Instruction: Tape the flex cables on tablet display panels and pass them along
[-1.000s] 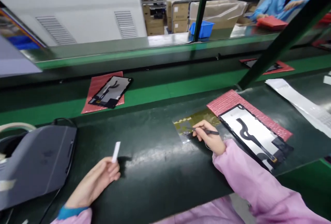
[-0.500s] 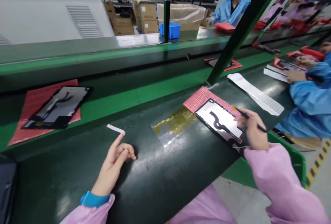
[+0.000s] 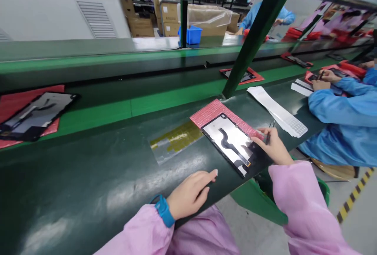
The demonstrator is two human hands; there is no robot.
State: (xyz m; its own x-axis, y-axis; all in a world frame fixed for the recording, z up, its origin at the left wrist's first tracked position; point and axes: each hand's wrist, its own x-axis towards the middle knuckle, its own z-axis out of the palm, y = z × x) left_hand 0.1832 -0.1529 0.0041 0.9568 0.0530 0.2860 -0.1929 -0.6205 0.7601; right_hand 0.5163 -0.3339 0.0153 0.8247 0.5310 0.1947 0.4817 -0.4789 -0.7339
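Observation:
My left hand [image 3: 190, 193] is low over the bench's front edge, index finger stretched out and thumb apart from it. A small white piece [image 3: 216, 173] shows at that fingertip, perhaps the end of a strip. To its right lies a tablet-sized display panel [image 3: 235, 135], silvery back up, with a black flex cable [image 3: 226, 142] across it. Pink bubble wrap [image 3: 207, 112] is under the panel. My right hand [image 3: 272, 145] is at the panel's right edge, fingers closed round a slim black tool [image 3: 268, 139], mostly hidden.
A clear sheet with yellow tape pieces [image 3: 176, 141] lies left of the panel. White label strips [image 3: 278, 110] are beyond my right hand. Another panel [image 3: 38, 115] lies on red wrap at far left. A green post [image 3: 250, 39] rises behind. A co-worker's blue sleeve [image 3: 344, 102] is at right.
My left hand has moved right, toward the panel, and turned. My right hand has lowered to the panel's edge with the black tool. The view has swung to the right.

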